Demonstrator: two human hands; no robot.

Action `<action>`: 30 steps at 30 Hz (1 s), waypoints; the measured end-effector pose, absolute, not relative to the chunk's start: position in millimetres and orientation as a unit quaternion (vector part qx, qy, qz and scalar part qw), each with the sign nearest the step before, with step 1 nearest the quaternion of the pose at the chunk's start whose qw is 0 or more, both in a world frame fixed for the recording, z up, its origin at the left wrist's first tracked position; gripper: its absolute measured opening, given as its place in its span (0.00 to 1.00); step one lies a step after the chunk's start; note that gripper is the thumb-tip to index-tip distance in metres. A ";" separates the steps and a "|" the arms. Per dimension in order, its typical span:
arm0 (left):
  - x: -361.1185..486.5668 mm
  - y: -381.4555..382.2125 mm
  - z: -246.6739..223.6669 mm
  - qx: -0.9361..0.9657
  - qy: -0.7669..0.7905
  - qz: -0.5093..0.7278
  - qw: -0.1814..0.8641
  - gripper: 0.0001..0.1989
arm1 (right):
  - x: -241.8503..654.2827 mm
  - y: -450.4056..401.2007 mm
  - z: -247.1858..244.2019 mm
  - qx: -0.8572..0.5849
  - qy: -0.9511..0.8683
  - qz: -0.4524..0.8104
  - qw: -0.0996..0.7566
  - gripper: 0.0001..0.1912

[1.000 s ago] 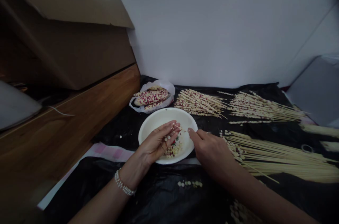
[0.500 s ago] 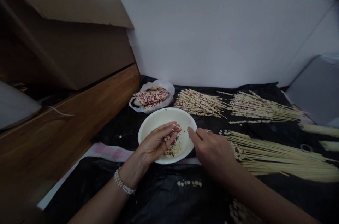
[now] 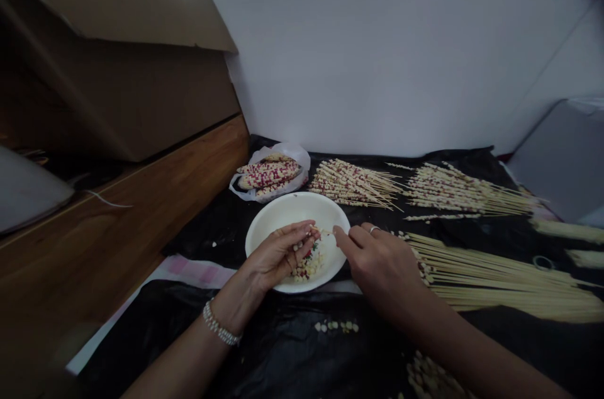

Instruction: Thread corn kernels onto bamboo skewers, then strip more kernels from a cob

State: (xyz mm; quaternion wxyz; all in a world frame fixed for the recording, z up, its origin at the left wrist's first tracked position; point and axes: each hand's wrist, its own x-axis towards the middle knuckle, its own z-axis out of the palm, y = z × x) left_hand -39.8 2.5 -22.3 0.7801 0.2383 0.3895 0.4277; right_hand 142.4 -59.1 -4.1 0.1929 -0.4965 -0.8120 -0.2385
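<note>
Both hands work above a white bowl [image 3: 258, 223] with loose corn kernels [image 3: 309, 268] in its bottom. My left hand [image 3: 279, 255], palm turned up, keeps several kernels in its curled fingers and pinches at the left end of a thin bamboo skewer [image 3: 325, 231]. My right hand [image 3: 380, 264] is closed around the skewer's other end, which its fingers mostly hide. Whether a kernel sits on the tip is too small to tell. A short row of pale kernels [image 3: 336, 326] lies on the black plastic sheet [image 3: 287, 348] in front of the bowl.
Behind the bowl is a plastic bag of speckled corn cobs [image 3: 270, 174]. Two piles of kernel-threaded skewers [image 3: 356, 182] lie along the back. Bare skewers [image 3: 500, 270] spread at the right. A cardboard box [image 3: 155, 84] stands left, on a wooden surface [image 3: 189, 175].
My left fingers have closed in more around the skewer's end. My right hand has shifted very slightly; the bowl and piles stay where they were.
</note>
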 end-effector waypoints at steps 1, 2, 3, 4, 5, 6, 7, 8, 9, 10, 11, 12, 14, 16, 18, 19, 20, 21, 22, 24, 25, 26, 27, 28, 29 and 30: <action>-40.0 2.5 -21.6 0.239 0.389 0.424 0.782 0.07 | 142.0 -58.9 -4.8 -0.492 -0.812 -0.243 0.200 0.16; -40.2 2.6 -20.8 0.238 0.388 0.421 0.785 0.07 | 141.3 -58.8 -5.5 -0.488 -0.811 -0.248 0.207 0.16; -40.4 2.6 -19.9 0.236 0.387 0.418 0.787 0.06 | 140.6 -58.7 -6.2 -0.483 -0.811 -0.253 0.212 0.16; -40.6 2.7 -19.1 0.231 0.386 0.416 0.790 0.06 | 139.7 -58.7 -6.8 -0.477 -0.812 -0.257 0.217 0.16; -40.7 2.8 -18.5 0.226 0.386 0.415 0.792 0.06 | 138.7 -58.9 -7.4 -0.473 -0.812 -0.262 0.221 0.15; -40.8 2.7 -18.1 0.222 0.385 0.415 0.794 0.06 | 137.7 -59.3 -7.8 -0.470 -0.812 -0.265 0.223 0.16; -40.8 2.5 -17.8 0.218 0.384 0.416 0.795 0.06 | 136.6 -59.9 -8.1 -0.470 -0.812 -0.265 0.222 0.16; -40.6 2.1 -17.6 0.216 0.384 0.416 0.796 0.06 | 135.7 -60.6 -8.4 -0.471 -0.813 -0.264 0.218 0.16; -40.2 1.5 -17.3 0.216 0.384 0.417 0.795 0.07 | 134.8 -61.4 -8.8 -0.473 -0.814 -0.262 0.213 0.17; -39.5 0.6 -17.0 0.218 0.385 0.416 0.795 0.07 | 134.1 -62.2 -9.2 -0.474 -0.815 -0.259 0.208 0.18; -38.5 -0.3 -16.6 0.222 0.387 0.413 0.794 0.07 | 133.6 -62.8 -9.7 -0.475 -0.818 -0.254 0.202 0.18; -37.4 -1.3 -16.2 0.228 0.391 0.408 0.793 0.07 | 133.2 -63.1 -10.4 -0.475 -0.820 -0.250 0.198 0.18; -35.2 -3.0 -15.9 0.245 0.398 0.397 0.790 0.06 | 133.3 -62.9 -11.9 -0.476 -0.823 -0.243 0.194 0.18; -33.8 -3.7 -16.5 0.255 0.390 0.396 0.791 0.05 | 134.5 -61.5 -13.2 -0.477 -0.823 -0.240 0.195 0.17; -34.2 -2.9 -17.6 0.251 0.371 0.407 0.796 0.04 | 136.8 -59.9 -13.3 -0.481 -0.819 -0.240 0.201 0.17; -35.1 -2.2 -17.9 0.245 0.361 0.410 0.801 0.06 | 138.3 -59.2 -12.8 -0.484 -0.816 -0.240 0.205 0.17; -36.4 -1.5 -17.8 0.238 0.351 0.410 0.808 0.07 | 139.7 -58.6 -12.0 -0.488 -0.813 -0.240 0.207 0.17; -37.8 -0.9 -17.0 0.231 0.340 0.407 0.816 0.09 | 141.1 -58.2 -10.9 -0.494 -0.810 -0.240 0.206 0.17; -39.1 -0.7 -15.6 0.223 0.332 0.403 0.823 0.13 | 142.3 -58.0 -9.9 -0.500 -0.807 -0.239 0.204 0.17; -40.8 -1.2 -11.2 0.205 0.323 0.398 0.833 0.25 | 143.8 -57.7 -8.5 -0.509 -0.803 -0.239 0.198 0.17; -41.0 -1.8 -8.9 0.196 0.330 0.399 0.833 0.28 | 144.1 -57.5 -8.4 -0.511 -0.802 -0.239 0.196 0.16; -40.8 -2.5 -6.9 0.190 0.341 0.401 0.829 0.29 | 144.3 -57.4 -8.9 -0.511 -0.803 -0.238 0.196 0.15; -40.3 -3.0 -5.7 0.188 0.352 0.403 0.824 0.28 | 144.3 -57.3 -9.8 -0.509 -0.804 -0.236 0.198 0.15; -39.6 -3.2 -5.5 0.189 0.360 0.406 0.818 0.26 | 144.2 -57.1 -10.9 -0.507 -0.805 -0.234 0.199 0.14; -39.0 -2.9 -6.4 0.193 0.364 0.409 0.814 0.24 | 144.1 -57.0 -12.2 -0.506 -0.806 -0.232 0.201 0.14; -38.5 -2.2 -8.2 0.197 0.365 0.413 0.811 0.21 | 144.1 -56.9 -13.3 -0.505 -0.807 -0.231 0.201 0.14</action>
